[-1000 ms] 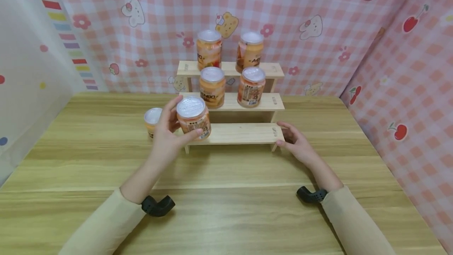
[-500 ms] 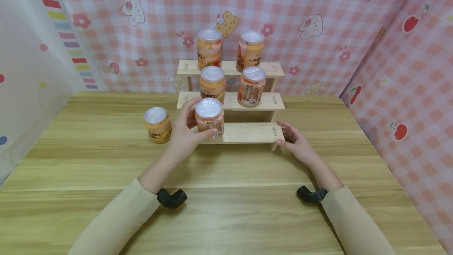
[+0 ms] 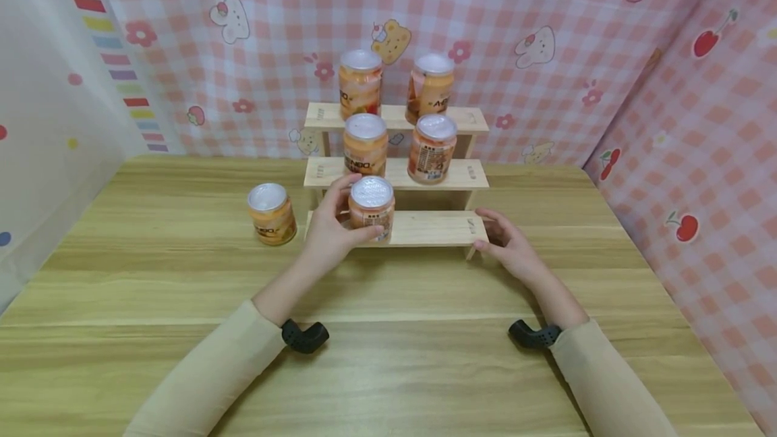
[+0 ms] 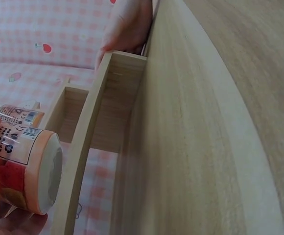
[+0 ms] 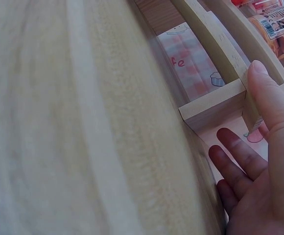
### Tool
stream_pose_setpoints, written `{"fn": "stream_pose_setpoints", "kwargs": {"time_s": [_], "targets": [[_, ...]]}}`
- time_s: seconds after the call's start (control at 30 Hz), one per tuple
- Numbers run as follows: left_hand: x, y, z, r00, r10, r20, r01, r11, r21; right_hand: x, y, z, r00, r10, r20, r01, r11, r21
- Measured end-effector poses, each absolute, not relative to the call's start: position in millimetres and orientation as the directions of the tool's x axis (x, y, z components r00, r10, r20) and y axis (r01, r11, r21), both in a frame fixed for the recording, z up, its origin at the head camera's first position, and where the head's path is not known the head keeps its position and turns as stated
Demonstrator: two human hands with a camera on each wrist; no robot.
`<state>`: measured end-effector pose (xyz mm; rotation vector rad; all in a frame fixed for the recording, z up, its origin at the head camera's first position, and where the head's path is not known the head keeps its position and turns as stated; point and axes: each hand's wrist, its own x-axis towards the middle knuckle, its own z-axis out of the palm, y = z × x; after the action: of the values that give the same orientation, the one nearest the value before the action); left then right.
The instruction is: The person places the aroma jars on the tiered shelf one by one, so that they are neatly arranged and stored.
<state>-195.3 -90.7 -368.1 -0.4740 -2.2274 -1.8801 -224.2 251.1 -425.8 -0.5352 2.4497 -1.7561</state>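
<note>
My left hand [image 3: 328, 231] grips an orange-labelled can [image 3: 372, 211] with a silver lid. It holds the can upright over the left half of the lowest step of a three-step wooden stand [image 3: 434, 228]. In the left wrist view, a narrow gap shows between the can's base [image 4: 51, 171] and the step. At the step's right end, my right hand [image 3: 510, 248] holds the board, thumb at the front corner and index finger at the back. The other right fingers [image 5: 237, 156] hang loose beside the leg in the right wrist view.
Two similar cans stand on the middle step, a left one [image 3: 365, 147] and a right one [image 3: 432, 150]. The top step bears a left can [image 3: 361, 86] and a right can [image 3: 430, 90]. Another can [image 3: 271, 214] stands on the table [image 3: 388, 369], left of the stand. Checked cloth [image 3: 261, 73] hangs behind.
My left hand has carried the can rightward along the lowest step and slightly down, uncovering the can on the table. The right hand has stayed at the step's end.
</note>
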Motion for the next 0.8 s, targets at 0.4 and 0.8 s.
{"fn": "stream_pose_setpoints", "kwargs": {"time_s": [0.4,0.8], "targets": [[-199.2,-92.4,-372.6,-0.94,0.111,0.322,0.337,0.166,0.927,-224.3,250.2,-425.5,-0.936,-0.327,0.132,-0.224,0.262,-0.939],[-200.0,-95.0,-372.8,-0.945,0.122,0.304,0.322,0.164,0.933,-223.3,249.6,-423.9,-0.937,-0.326,0.127,-0.221,0.272,-0.937]]}}
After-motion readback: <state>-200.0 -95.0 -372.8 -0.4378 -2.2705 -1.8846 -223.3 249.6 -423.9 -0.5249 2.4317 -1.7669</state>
